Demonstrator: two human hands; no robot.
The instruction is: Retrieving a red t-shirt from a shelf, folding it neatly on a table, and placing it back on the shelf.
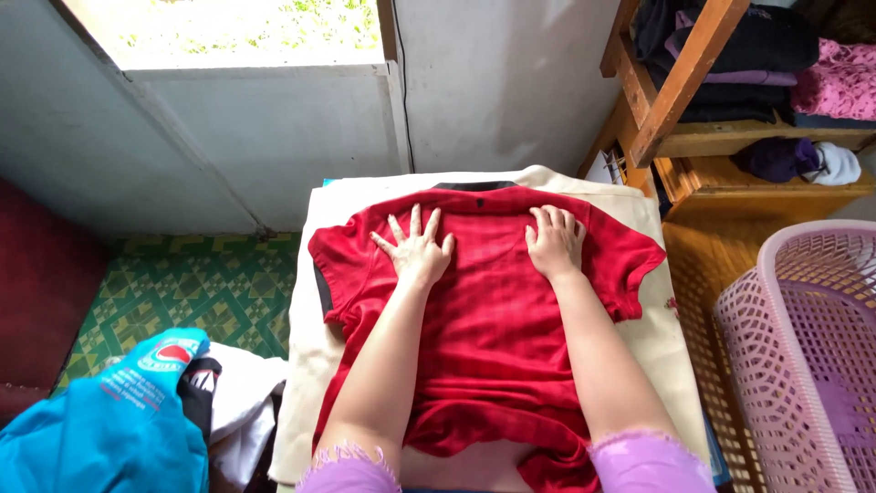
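A red short-sleeved shirt lies spread flat on a cream-covered table. Both hands press on its chest: the left hand with fingers splayed, grip open, the right hand palm down, fingers together, holding nothing. A pink laundry basket stands at right, a clothes pile at left.

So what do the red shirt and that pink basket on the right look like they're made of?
The red shirt under the left hand and right hand looks like a thin, smooth knit, perhaps synthetic: it lies limp, with soft wrinkles and a faint check. The pink basket looks like moulded plastic: stiff lattice walls, a rolled rim and a slight gloss.
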